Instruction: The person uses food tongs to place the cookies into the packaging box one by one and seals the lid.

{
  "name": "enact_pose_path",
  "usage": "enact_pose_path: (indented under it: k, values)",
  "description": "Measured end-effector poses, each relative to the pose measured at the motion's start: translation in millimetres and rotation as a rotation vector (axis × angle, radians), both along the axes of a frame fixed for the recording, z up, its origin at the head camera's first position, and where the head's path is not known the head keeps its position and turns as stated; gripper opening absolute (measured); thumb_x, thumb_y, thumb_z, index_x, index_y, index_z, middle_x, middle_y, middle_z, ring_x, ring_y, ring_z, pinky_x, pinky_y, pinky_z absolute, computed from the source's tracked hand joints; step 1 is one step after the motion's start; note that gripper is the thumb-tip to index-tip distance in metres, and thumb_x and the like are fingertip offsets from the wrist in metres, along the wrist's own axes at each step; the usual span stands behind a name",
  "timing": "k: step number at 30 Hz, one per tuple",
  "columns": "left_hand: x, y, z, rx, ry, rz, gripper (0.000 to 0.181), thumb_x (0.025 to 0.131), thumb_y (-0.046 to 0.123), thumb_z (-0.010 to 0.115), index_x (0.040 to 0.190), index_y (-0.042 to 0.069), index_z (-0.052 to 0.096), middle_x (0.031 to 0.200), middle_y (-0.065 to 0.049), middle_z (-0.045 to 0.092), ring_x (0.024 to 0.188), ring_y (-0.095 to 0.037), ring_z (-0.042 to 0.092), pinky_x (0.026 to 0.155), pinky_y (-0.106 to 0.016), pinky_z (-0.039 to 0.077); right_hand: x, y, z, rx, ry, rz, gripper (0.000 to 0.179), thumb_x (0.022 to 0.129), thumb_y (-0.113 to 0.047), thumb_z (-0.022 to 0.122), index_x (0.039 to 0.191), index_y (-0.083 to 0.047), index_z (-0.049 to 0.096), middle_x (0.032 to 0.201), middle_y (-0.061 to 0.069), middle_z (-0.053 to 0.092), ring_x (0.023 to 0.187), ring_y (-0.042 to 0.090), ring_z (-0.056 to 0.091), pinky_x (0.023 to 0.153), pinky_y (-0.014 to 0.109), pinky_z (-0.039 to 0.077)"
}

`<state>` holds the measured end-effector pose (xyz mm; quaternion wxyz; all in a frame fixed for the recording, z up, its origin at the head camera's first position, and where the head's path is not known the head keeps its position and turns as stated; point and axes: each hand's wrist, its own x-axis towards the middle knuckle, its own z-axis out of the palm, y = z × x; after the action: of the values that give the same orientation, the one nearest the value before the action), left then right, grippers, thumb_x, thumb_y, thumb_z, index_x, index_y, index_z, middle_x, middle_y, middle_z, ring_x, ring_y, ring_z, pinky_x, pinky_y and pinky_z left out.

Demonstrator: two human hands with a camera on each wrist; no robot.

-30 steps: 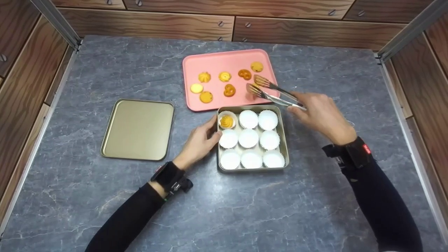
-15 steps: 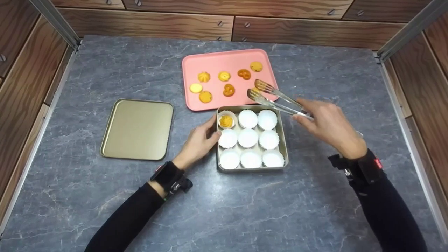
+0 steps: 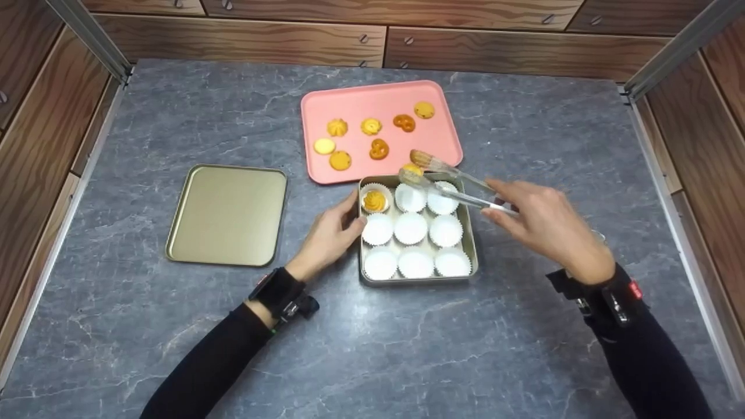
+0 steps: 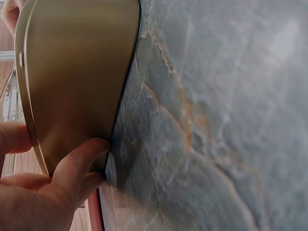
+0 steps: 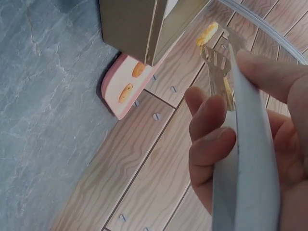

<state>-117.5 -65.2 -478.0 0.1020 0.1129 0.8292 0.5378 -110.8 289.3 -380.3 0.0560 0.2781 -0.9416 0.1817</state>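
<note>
My left hand (image 3: 329,235) holds the left wall of a square gold tin (image 3: 419,280), its fingertips (image 4: 98,145) low on the outer wall near the table. White paper cups (image 3: 411,228) line the tin in rows; a swirled cookie (image 3: 374,201) sits in the back left one. My right hand (image 3: 541,224) grips metal serving tongs (image 3: 465,198) by their handles. Between the tongs' slotted tips is a yellow cookie (image 5: 208,34), raised over the tin's back edge. On the pink tray (image 3: 349,105) behind lie several cookies and two pretzel-shaped ones (image 3: 379,149).
A flat square gold lid (image 3: 227,215) lies on the grey marbled table (image 3: 372,361) to the left of the tin. Wood-patterned panels (image 3: 244,43) wall in the back and both sides. The tray's front edge is right behind the tin.
The tongs have closed on the yellow cookie and carried it from the tray's front right toward me, over the tin's back edge. My left hand has stayed on the tin.
</note>
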Motion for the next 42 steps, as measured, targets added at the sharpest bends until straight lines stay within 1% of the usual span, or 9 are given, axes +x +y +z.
enact_pose_path:
  k: [4, 11, 16, 22, 29, 33, 36, 39, 42]
  values:
    - [-0.5, -0.1, -0.8, -0.004, 0.009, 0.001, 0.066, 0.103, 0.016, 0.061, 0.158, -0.005, 0.031, 0.161, -0.020, 0.036, 0.135, -0.031, 0.054, 0.122, -0.038, 0.037, 2.5, 1.5, -1.7, 0.002, -0.035, 0.022, 0.050, 0.093, -0.020, 0.078, 0.138, -0.003, 0.064, 0.100, 0.015, 0.074, 0.072, 0.022, 0.066, 0.060, 0.042, 0.061]
    - [-0.2, -0.2, -0.3, -0.025, 0.014, 0.001, 0.066, 0.103, 0.019, 0.060, 0.157, -0.005, 0.031, 0.159, -0.021, 0.039, 0.105, -0.036, 0.063, 0.117, -0.039, 0.044, 5.2, 5.5, -9.0, 0.030, -0.032, 0.042, 0.053, 0.093, -0.022, 0.079, 0.140, -0.003, 0.063, 0.099, 0.014, 0.075, 0.075, 0.023, 0.069, 0.063, 0.043, 0.063]
    - [-0.1, 0.1, 0.9, -0.027, 0.008, 0.006, 0.066, 0.103, 0.019, 0.060, 0.157, -0.004, 0.032, 0.160, -0.020, 0.037, 0.138, -0.028, 0.051, 0.123, -0.038, 0.034, 6.5, 5.4, -14.0, 0.053, -0.029, 0.033, 0.053, 0.092, -0.021, 0.080, 0.138, -0.001, 0.063, 0.100, 0.016, 0.075, 0.078, 0.028, 0.072, 0.064, 0.046, 0.063]
    - [-0.3, 0.2, 0.4, -0.019, 0.003, -0.002, 0.066, 0.103, 0.018, 0.060, 0.158, -0.004, 0.030, 0.152, -0.027, 0.049, 0.062, -0.016, 0.045, 0.074, -0.036, 0.056, 5.8, 3.2, -16.7, 0.101, -0.030, 0.023, 0.053, 0.094, -0.023, 0.078, 0.140, -0.004, 0.062, 0.100, 0.015, 0.074, 0.080, 0.030, 0.072, 0.066, 0.049, 0.063]
    - [-0.1, 0.3, 0.1, -0.019, -0.002, 0.008, 0.067, 0.103, 0.019, 0.061, 0.158, -0.002, 0.031, 0.160, -0.020, 0.039, 0.074, -0.012, 0.051, 0.093, -0.035, 0.057, 4.3, 0.4, -17.8, 0.113, -0.023, 0.020, 0.052, 0.093, -0.024, 0.079, 0.136, -0.001, 0.064, 0.104, 0.019, 0.074, 0.082, 0.035, 0.073, 0.067, 0.052, 0.063]
    - [0.1, 0.2, 0.3, -0.009, -0.024, 0.000, 0.067, 0.104, 0.019, 0.060, 0.160, -0.001, 0.029, 0.153, -0.023, 0.049, 0.059, -0.014, 0.040, 0.066, -0.031, 0.052, 3.4, -1.6, -18.8, 0.133, -0.018, 0.006, 0.052, 0.092, -0.026, 0.080, 0.136, -0.001, 0.064, 0.103, 0.019, 0.074, 0.081, 0.035, 0.072, 0.065, 0.052, 0.062]
    - [0.1, 0.1, -0.5, -0.019, -0.002, 0.001, 0.067, 0.103, 0.019, 0.061, 0.159, -0.003, 0.031, 0.152, -0.024, 0.050, 0.089, -0.023, 0.067, 0.087, -0.033, 0.059, 3.3, -2.1, -20.2, 0.146, -0.019, -0.006, 0.054, 0.091, -0.027, 0.081, 0.136, -0.002, 0.064, 0.101, 0.016, 0.074, 0.078, 0.034, 0.071, 0.062, 0.052, 0.061]
    - [-0.3, 0.1, -1.1, -0.022, 0.020, 0.006, 0.066, 0.102, 0.018, 0.061, 0.157, -0.005, 0.032, 0.157, -0.022, 0.042, 0.137, -0.031, 0.053, 0.118, -0.038, 0.043, 3.5, -1.4, -21.8, 0.151, -0.024, -0.016, 0.055, 0.091, -0.027, 0.081, 0.137, -0.003, 0.064, 0.100, 0.015, 0.073, 0.076, 0.033, 0.071, 0.060, 0.051, 0.061]
    - [-0.2, 0.2, -1.1, -0.011, 0.013, 0.008, 0.066, 0.102, 0.018, 0.061, 0.157, -0.005, 0.032, 0.159, -0.021, 0.038, 0.134, -0.032, 0.055, 0.121, -0.040, 0.039, 3.4, 0.2, -22.9, 0.127, -0.031, -0.012, 0.056, 0.091, -0.027, 0.081, 0.138, -0.003, 0.064, 0.101, 0.015, 0.073, 0.077, 0.032, 0.071, 0.061, 0.050, 0.061]
